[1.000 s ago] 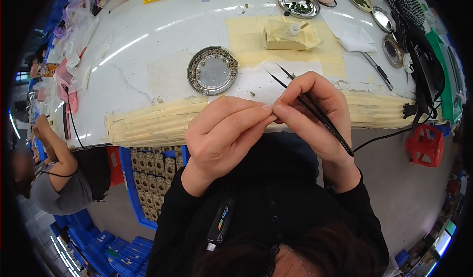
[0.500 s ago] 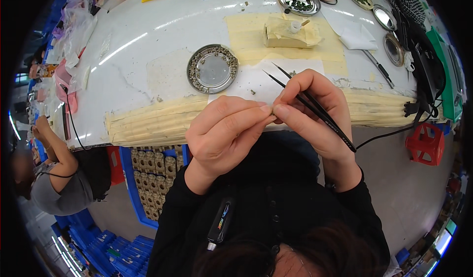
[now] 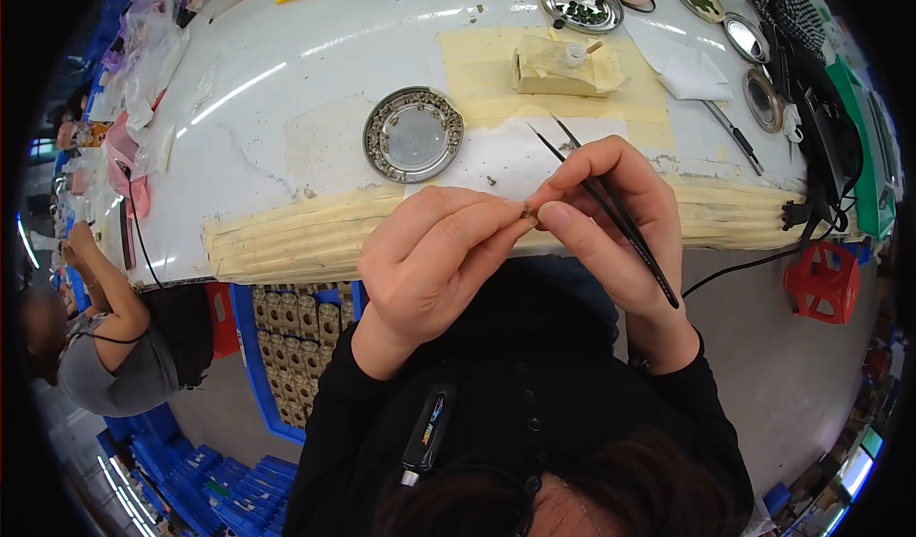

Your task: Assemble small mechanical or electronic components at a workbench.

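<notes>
Over the table's front edge, my left hand (image 3: 420, 255) is closed, its thumb and fingers pinching a tiny metal-coloured part (image 3: 527, 212). Its exact shape is mostly hidden by the fingertips. My right hand (image 3: 615, 222) meets it there, index finger and thumb at the part. Black tweezers (image 3: 620, 214) lie across the right palm, held by that hand, their spread tips pointing up and away. Beyond the hands, a round metal dish (image 3: 420, 162) has many small metal pieces along its inside rim. One loose piece (image 3: 491, 181) lies on the white paper (image 3: 468, 168).
A taped box (image 3: 553, 74) with a small white cup stands behind. Farther back is a metal plate (image 3: 620, 21) of dark green pieces. A pen-like tool (image 3: 733, 136) lies right. Below left sits a blue crate (image 3: 262, 394) of metal parts; another person's arm (image 3: 114, 294) is far left.
My right thumb has lifted slightly off the pinched part, which now shows more. The tweezers have shifted a little in my right hand, tips moving right. My left hand barely moved.
</notes>
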A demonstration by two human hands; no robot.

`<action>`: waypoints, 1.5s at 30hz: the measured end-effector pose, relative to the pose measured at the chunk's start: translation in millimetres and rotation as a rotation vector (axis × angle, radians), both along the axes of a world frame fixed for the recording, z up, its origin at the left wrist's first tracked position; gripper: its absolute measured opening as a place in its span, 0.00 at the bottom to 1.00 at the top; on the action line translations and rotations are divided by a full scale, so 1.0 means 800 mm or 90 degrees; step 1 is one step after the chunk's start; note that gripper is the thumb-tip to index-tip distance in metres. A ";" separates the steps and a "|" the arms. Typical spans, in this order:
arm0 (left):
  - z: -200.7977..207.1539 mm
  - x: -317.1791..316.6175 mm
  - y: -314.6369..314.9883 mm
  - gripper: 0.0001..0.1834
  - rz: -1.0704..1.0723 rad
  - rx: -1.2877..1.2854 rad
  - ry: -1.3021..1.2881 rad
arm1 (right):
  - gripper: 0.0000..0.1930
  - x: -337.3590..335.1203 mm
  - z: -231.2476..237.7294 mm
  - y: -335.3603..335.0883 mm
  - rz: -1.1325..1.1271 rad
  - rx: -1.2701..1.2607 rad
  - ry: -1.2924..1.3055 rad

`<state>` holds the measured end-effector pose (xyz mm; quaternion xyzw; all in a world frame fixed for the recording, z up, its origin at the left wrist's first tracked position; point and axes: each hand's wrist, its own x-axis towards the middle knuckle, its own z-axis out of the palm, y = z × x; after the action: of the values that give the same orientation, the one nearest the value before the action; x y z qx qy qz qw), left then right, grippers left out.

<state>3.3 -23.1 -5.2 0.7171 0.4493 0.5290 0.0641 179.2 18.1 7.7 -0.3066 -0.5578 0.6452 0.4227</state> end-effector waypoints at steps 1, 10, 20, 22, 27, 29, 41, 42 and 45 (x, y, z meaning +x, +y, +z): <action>-0.001 0.000 0.000 0.12 0.001 0.006 0.008 | 0.08 0.000 -0.001 0.000 0.009 -0.007 0.001; 0.005 -0.001 -0.002 0.14 -0.067 -0.048 -0.040 | 0.07 0.001 -0.002 0.002 0.049 -0.115 0.055; 0.003 -0.003 -0.002 0.11 -0.079 -0.111 -0.120 | 0.07 0.000 -0.003 0.003 0.055 -0.136 0.065; 0.003 -0.003 -0.001 0.11 -0.076 -0.096 -0.115 | 0.07 -0.001 -0.003 0.002 0.050 -0.127 0.073; 0.001 -0.005 -0.002 0.11 -0.061 -0.093 -0.110 | 0.07 -0.003 0.000 -0.001 0.033 -0.097 0.058; 0.002 -0.004 -0.003 0.11 -0.047 -0.091 -0.100 | 0.08 -0.004 -0.004 -0.002 0.011 -0.050 0.033; -0.001 0.004 -0.004 0.11 0.035 -0.033 -0.025 | 0.09 -0.005 -0.007 -0.005 -0.039 0.136 -0.026; 0.000 0.003 -0.005 0.11 0.027 -0.039 -0.023 | 0.09 -0.005 -0.007 -0.004 -0.033 0.112 -0.020; 0.003 0.001 -0.005 0.11 0.003 -0.048 -0.029 | 0.08 -0.005 -0.003 -0.001 -0.010 0.032 -0.002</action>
<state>4.4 -27.0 -2.6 0.7009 0.4688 0.5282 0.1001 175.5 17.4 5.2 -0.3013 -0.5723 0.6271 0.4341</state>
